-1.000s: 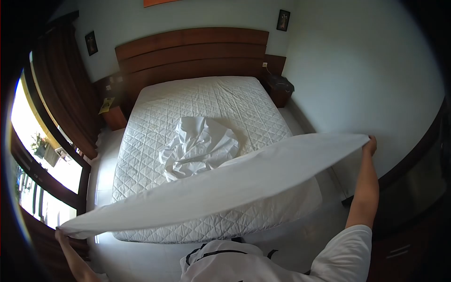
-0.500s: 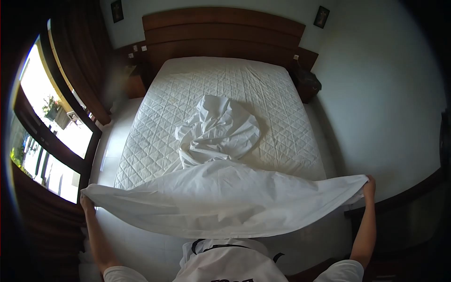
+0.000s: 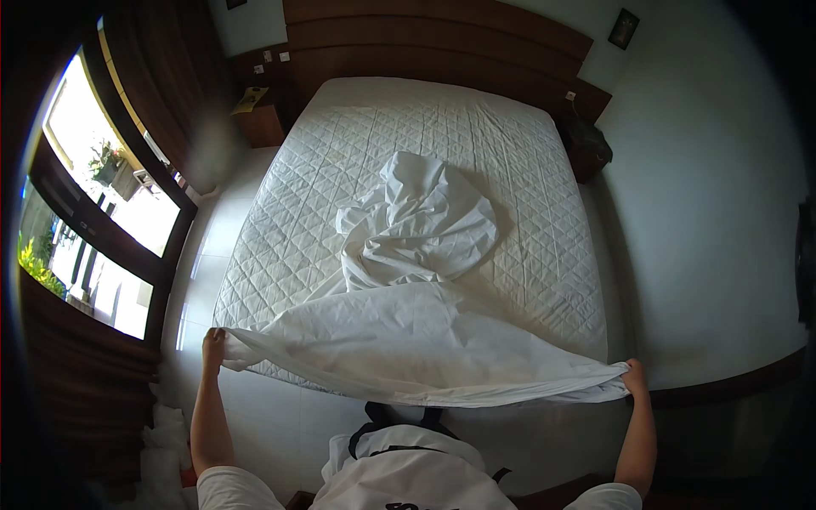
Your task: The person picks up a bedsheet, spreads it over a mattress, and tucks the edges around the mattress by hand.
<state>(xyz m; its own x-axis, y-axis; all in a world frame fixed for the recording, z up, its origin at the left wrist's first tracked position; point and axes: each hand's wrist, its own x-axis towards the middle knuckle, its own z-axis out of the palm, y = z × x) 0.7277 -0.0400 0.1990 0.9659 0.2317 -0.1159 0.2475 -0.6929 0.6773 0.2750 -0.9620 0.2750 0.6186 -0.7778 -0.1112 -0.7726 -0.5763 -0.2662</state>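
Observation:
A white sheet (image 3: 408, 340) is stretched between my two hands across the foot of the bed. My left hand (image 3: 214, 347) is closed on its left corner, near the mattress's front left corner. At the right, my right hand (image 3: 633, 378) grips the other corner, just beyond the mattress's right side. The rest of the sheet lies bunched (image 3: 425, 217) on the middle of the quilted mattress (image 3: 297, 195). Its near edge hangs over the mattress's front edge.
Behind the bed is a wooden headboard (image 3: 425, 42), with a nightstand (image 3: 262, 123) at left and another (image 3: 585, 153) at right. Glass doors (image 3: 110, 204) and brown curtains (image 3: 170, 85) are at the left. White cloth (image 3: 166, 450) lies at the lower left.
Both hands have come inward, closer together, with the sheet's corners. The sheet has dropped from a raised, taut band onto the bed's foot. The view has tilted down.

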